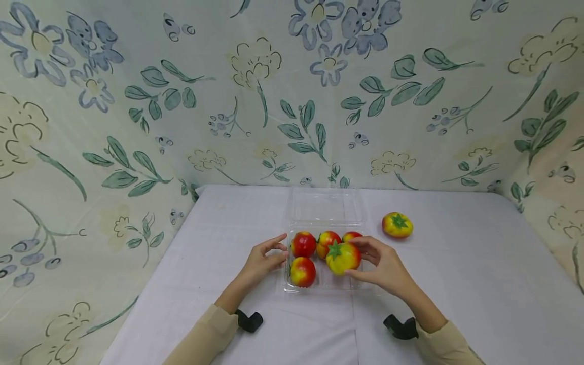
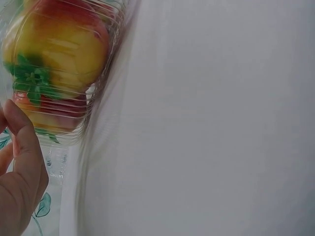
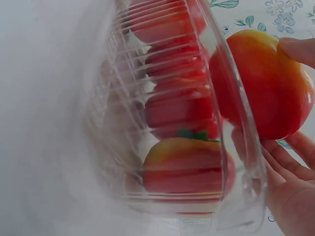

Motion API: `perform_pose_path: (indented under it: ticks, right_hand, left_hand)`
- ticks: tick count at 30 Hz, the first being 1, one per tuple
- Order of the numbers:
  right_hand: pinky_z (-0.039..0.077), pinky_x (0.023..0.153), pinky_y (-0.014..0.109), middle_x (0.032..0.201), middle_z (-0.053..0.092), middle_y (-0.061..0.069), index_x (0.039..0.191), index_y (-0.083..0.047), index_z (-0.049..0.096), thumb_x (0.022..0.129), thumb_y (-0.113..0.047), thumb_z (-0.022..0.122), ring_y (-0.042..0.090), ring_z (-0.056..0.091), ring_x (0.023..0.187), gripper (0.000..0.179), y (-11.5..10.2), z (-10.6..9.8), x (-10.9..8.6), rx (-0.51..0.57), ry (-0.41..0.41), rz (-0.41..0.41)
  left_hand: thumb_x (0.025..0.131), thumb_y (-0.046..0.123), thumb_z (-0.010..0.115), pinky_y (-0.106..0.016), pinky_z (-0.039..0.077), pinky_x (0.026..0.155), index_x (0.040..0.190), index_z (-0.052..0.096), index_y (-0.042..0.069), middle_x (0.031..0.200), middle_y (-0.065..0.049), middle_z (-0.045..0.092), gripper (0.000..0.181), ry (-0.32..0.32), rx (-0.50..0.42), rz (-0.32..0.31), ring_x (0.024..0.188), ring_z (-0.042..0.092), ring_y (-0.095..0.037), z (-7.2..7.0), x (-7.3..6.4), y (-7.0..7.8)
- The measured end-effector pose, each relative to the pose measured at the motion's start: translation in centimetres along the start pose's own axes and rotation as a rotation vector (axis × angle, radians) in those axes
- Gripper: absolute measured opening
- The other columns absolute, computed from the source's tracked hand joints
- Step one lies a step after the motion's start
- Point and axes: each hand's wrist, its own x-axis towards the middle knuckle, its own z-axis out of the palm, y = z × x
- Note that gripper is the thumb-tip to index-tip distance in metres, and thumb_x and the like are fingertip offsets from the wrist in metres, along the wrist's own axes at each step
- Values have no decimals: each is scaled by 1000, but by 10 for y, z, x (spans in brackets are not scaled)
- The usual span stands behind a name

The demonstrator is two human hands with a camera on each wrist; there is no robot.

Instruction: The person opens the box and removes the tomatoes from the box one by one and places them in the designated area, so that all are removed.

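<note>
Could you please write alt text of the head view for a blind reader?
A right hand holds a red-and-yellow fruit over an open clear plastic box with at least four fruits inside; the left hand is at the box's left edge. Another fruit lies on the white cloth to the right, before a floral backdrop.

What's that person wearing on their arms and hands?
Both arms have long, plain beige sleeves: a left sleeve and a right sleeve. A bent black piece sticks out by each cuff, one on the left and one on the right. The left grip and right grip wear no gloves.
</note>
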Motion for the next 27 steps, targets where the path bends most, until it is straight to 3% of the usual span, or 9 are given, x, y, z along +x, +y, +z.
perform_pose_path:
  ticks: [4,27]
  right_hand:
    - [51,94,23,129,58,14,126,-2,59,73,-12,90,31,61,113,62,1,-2,0,8,0,-3]
    - [46,95,16,135,57,17,132,2,57,74,-11,89,33,56,122,68,0,-10,-2,-10,8,-19]
  left_hand:
    - [95,5,66,-25,58,79,146,48,1,110,-14,59,54,-7,1,10,82,65,-21,2,-6,10]
    - [97,8,66,-25,58,79,146,48,2,111,-15,59,53,4,51,20,81,66,-23,2,-6,10]
